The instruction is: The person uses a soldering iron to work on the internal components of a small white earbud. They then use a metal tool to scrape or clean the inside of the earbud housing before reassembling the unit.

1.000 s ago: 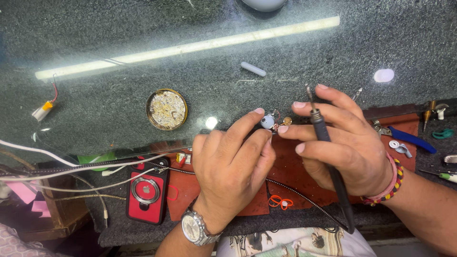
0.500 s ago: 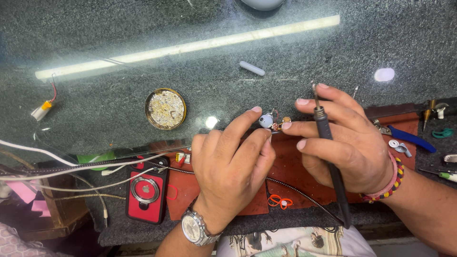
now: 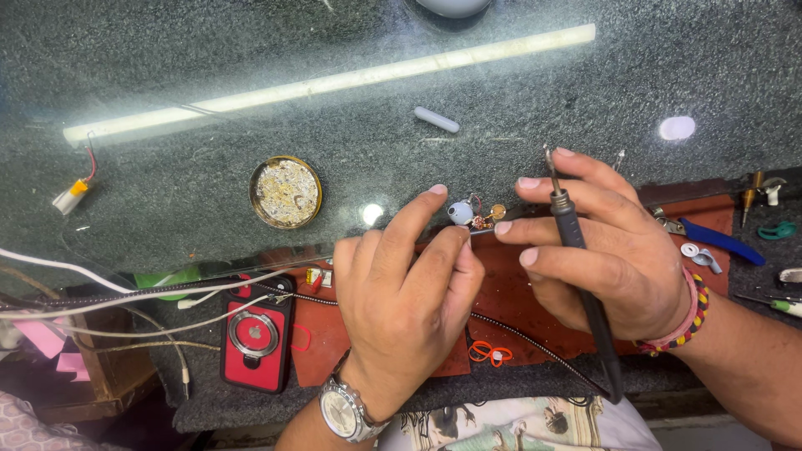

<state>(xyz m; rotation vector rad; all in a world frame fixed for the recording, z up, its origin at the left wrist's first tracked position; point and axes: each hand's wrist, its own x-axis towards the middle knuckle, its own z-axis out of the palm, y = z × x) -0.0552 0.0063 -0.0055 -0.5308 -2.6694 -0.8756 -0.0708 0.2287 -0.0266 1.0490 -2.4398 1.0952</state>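
The left hand (image 3: 407,305), a silver wristwatch (image 3: 342,412) on its wrist, lies knuckles-up over the reddish-brown leather mat (image 3: 510,292), fingers drawn together and pinching a small grey-white earbud with tiny exposed wires and a bit of circuit (image 3: 468,214) right at the edge of the dark speckled glass-topped table (image 3: 251,50). Just beside it, the right hand (image 3: 606,246), a red, yellow and black beaded bracelet (image 3: 689,321) around its wrist, is clamped around a slim black soldering iron (image 3: 576,250), gripped like a pen, tip pointing up and away past the fingertips, cord trailing down toward the person's lap. The right forefinger reaches to the little earbud too, close to a small brass-coloured disc (image 3: 498,211) at its side. Left of the hands sits a round brass tin of crusted silvery residue (image 3: 286,192). Farther left, a small battery cell with a red wire (image 3: 71,194). Near the table's front edge lies a red phone case with a ring holder (image 3: 255,342), white cables (image 3: 125,292) crossing above it. At the far right, blue-handled pliers (image 3: 718,240). A small grey-white capsule (image 3: 437,119) lies up on the glass.
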